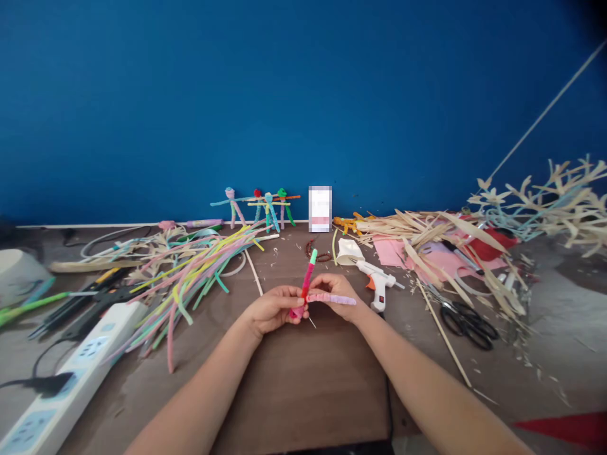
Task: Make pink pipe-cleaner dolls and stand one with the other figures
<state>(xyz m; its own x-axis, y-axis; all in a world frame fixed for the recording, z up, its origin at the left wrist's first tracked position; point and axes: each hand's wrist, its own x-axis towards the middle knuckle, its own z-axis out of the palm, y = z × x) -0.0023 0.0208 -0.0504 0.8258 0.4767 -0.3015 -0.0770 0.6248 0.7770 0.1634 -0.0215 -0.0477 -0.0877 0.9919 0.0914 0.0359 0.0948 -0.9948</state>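
My left hand [272, 311] is closed around the lower end of a stick wrapped in red and pink pipe cleaner with a green tip [308, 275], held upright over the brown table [303, 379]. My right hand [337, 292] pinches a lilac and pink wrapped piece [334, 299] that lies crosswise against the red stick. Both hands meet at the middle of the table.
A heap of coloured pipe cleaners [199, 265] lies to the left, with pliers [90, 303] and a white power strip [66, 385]. A white glue gun [378, 281], black scissors [467, 323] and dried leaf strips [446, 240] lie right. Small pipe-cleaner figures [265, 208] stand at the blue wall.
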